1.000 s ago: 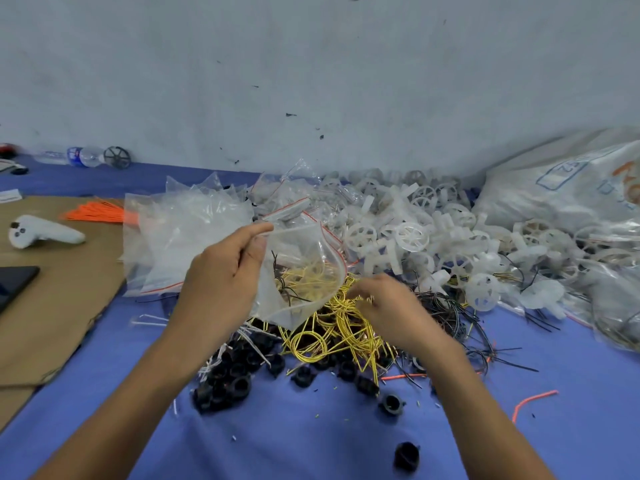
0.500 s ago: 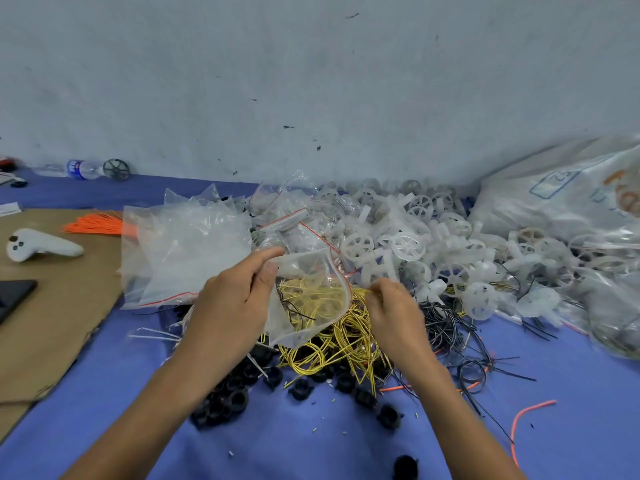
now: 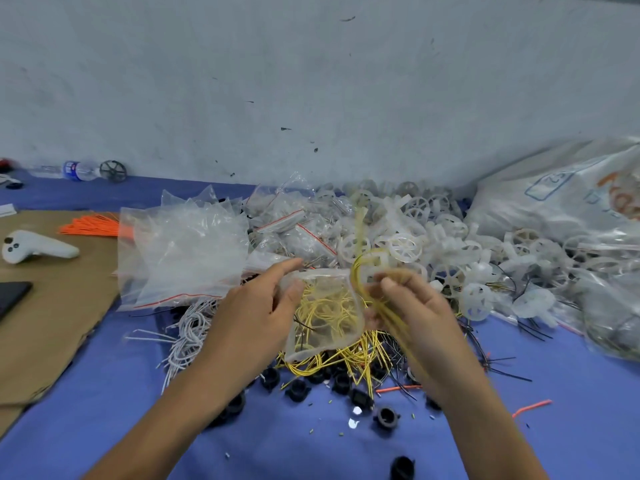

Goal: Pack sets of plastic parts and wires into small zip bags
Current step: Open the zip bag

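My left hand [image 3: 254,308] pinches the rim of a small clear zip bag [image 3: 325,315] with its mouth up; a black wire shows inside it. My right hand [image 3: 412,311] pinches a yellow wire [image 3: 360,244], blurred by motion, right beside the bag's mouth. Under the bag lies a pile of yellow wires [image 3: 349,358]. Black plastic parts [image 3: 298,389] are scattered in front on the blue cloth. White wheel-shaped plastic parts [image 3: 403,247] are heaped behind. White wires [image 3: 188,336] lie to the left, black wires [image 3: 498,341] to the right.
A stack of empty zip bags [image 3: 183,251] lies left of the hands. Further left, a cardboard sheet [image 3: 52,313] carries orange wires [image 3: 93,225], a white controller [image 3: 33,245] and a dark phone [image 3: 12,296]. A large plastic sack [image 3: 561,199] sits back right; a water bottle [image 3: 74,169] by the wall.
My right hand has risen from the yellow wire pile with a yellow wire and brought it up beside the bag's mouth. The left hand keeps holding the bag, now lower and more upright.
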{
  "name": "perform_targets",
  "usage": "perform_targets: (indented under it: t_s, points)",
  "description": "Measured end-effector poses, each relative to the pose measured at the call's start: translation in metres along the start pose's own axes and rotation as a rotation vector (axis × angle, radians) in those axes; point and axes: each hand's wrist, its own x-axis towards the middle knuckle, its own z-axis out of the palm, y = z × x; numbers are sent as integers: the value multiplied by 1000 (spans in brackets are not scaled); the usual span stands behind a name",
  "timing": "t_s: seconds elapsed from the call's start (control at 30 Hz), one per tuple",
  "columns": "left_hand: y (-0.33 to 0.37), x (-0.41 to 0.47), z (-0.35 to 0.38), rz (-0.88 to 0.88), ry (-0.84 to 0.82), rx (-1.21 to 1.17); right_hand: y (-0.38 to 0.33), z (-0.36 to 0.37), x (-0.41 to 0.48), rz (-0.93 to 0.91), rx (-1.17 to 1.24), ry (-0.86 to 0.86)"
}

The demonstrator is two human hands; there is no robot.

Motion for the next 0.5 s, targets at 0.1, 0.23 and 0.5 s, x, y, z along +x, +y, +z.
perform_targets:
  t_s: [0.1, 0.23, 0.5]
  points:
    - [4, -2, 6, 7, -13, 42, 8, 9, -19, 21, -527, -142]
    - [7, -9, 13, 44, -62, 180, 18, 17, -15, -92, -1435, -212]
    - [13, -14, 18, 122, -136, 449, 44, 52, -5, 15, -1512, -352]
